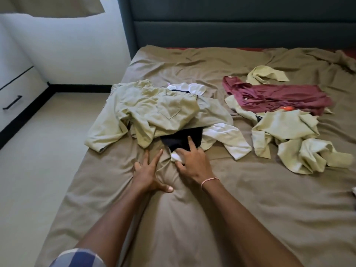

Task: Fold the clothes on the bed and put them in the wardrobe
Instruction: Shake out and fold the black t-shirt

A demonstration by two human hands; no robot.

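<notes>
A heap of clothes lies on the bed [250,218]: pale green trousers [154,108] over a black garment [179,140] and a white shirt [229,139]. My left hand [147,172] presses flat on the brown sheet, fingers spread, just in front of the heap. My right hand [192,160] rests on the black garment's near edge, with its lower fingers on a bunched white piece [176,156]; whether they grip it is unclear. A maroon garment [279,97] and more pale green clothes [289,135] lie to the right.
A dark padded headboard [231,26] stands at the far end. White drawers with a black handle [12,102] stand at the left, across a strip of grey floor [48,151]. A curtain hem [57,6] hangs at the top left.
</notes>
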